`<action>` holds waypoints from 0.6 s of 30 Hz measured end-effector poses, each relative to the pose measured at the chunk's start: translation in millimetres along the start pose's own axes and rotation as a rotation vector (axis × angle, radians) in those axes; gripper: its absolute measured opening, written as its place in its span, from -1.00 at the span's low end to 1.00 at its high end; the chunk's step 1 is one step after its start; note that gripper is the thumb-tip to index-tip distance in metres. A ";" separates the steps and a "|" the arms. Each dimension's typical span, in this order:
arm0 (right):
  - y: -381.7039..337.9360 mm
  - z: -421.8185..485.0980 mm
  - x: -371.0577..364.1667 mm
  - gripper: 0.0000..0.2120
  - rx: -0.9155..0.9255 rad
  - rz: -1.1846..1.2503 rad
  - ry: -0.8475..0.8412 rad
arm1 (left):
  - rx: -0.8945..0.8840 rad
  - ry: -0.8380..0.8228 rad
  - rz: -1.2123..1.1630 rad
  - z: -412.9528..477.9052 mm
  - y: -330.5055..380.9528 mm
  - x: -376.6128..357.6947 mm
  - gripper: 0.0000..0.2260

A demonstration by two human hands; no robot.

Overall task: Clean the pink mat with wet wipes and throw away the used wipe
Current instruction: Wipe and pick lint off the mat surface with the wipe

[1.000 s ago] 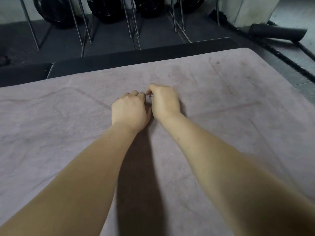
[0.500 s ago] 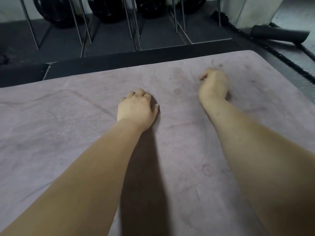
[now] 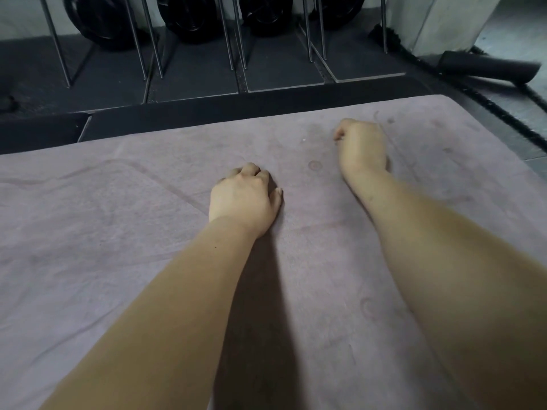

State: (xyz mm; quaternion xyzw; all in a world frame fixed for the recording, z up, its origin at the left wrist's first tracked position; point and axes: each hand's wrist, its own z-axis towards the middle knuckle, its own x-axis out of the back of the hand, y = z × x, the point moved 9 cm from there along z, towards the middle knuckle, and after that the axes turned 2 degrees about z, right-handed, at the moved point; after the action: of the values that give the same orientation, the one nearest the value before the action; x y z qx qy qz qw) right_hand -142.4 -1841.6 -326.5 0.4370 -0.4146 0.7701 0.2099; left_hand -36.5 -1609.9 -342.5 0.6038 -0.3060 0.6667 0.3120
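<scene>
Fingers (image 3: 251,170) curl down onto the pink mat (image 3: 118,232) beneath them

Black round weight plates (image 3: 189,19) are standing between thin metal rack rods (image 3: 151,39) on dark rubber floor tiles (image 3: 284,69); a black foam cylinder (image 3: 488,68) is lying near a thick braided black rope (image 3: 488,105).

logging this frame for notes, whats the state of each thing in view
pink mat: laid flat, stained, ring marks and creases
left hand: fingers curled, resting on mat
right hand: curled in a fist on mat, contents hidden
dark roll: lying on its side on floor
black discs: upright between metal rods
</scene>
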 end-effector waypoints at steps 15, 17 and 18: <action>-108.5 -23.3 -59.8 -0.71 0.254 0.170 -0.220 | -0.040 0.078 0.031 5.5 -2.1 6.1 -0.57; -90.7 -12.3 -52.3 -0.78 0.254 0.050 -0.175 | -0.053 0.100 0.040 5.4 -2.5 7.3 -0.55; -75.9 -4.8 -45.7 -0.80 0.227 -0.009 -0.120 | -0.059 0.110 0.047 5.5 -2.7 7.9 -0.55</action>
State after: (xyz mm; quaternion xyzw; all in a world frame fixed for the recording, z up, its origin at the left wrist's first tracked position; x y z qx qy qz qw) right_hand -68.5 -1792.8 -331.9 0.5052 -0.3347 0.7835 0.1375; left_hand -31.6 -1612.2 -334.1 0.5494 -0.3219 0.6967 0.3304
